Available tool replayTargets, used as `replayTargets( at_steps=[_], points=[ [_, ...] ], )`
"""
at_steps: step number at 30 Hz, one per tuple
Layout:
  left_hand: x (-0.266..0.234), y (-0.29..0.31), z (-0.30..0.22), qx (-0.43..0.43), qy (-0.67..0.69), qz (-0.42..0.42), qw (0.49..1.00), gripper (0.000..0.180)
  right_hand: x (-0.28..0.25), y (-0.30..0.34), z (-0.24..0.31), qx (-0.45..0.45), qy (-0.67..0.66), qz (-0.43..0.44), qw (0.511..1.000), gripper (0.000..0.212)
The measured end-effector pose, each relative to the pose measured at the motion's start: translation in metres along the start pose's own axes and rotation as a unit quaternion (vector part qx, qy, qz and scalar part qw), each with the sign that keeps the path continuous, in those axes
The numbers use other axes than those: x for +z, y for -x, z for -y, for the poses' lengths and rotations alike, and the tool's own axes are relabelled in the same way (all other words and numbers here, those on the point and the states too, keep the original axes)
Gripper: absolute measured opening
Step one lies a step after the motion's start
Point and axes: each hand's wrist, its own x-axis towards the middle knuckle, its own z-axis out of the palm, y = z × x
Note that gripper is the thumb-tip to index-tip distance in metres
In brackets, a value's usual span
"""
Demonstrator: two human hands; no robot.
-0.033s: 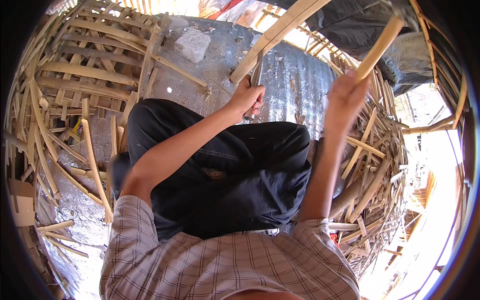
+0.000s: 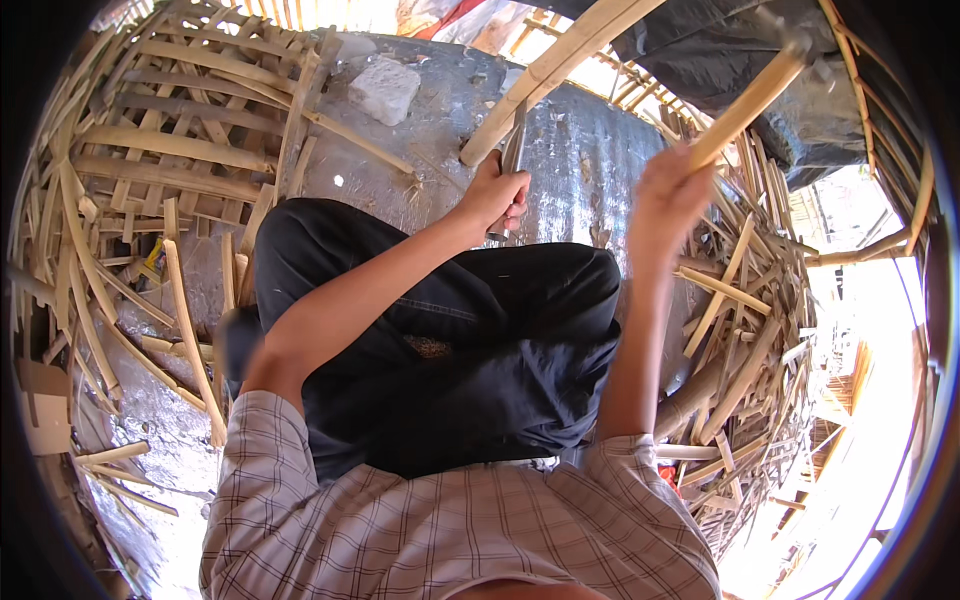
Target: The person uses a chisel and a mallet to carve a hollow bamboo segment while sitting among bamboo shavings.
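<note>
My left hand is closed round a metal blade, a knife or chisel by its look. Its upper end meets the side of a thick bamboo pole, which slants down from the upper right to the ground; whether it cuts in, I cannot tell. Below the fist a short end of the tool shows. Off to the right, my right hand is raised and wrapped round the wooden handle of a hammer. The hammer's head is smeared by motion, apart from the pole and the blade.
A woven bamboo lattice lies at the left, with loose strips near it. Split bamboo is heaped at the right. A pale stone sits on the grey sheet ahead. Dark plastic hangs at the upper right.
My right hand and the hammer have shifted slightly to the left, the handle tilting a little flatter. My left hand, the blade and the pole stay in place.
</note>
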Motion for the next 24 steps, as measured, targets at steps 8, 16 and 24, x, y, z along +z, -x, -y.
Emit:
replayTargets(
  at_steps=[8,16,24],
  points=[
    [-0.004,0.0,0.002,0.013,-0.038,-0.033,0.999,0.022,0.004,0.053,-0.057,0.062,0.243,0.282,0.926,0.025],
    [-0.009,-0.004,-0.006,-0.001,0.036,-0.018,0.999,0.025,-0.064,-0.026,0.094,0.114,0.109,0.112,0.981,0.034],
    [-0.006,-0.006,-0.01,0.005,0.07,-0.01,0.997,0.017,0.015,-0.011,-0.009,-0.169,-0.08,-0.125,0.974,0.027]
  ],
)
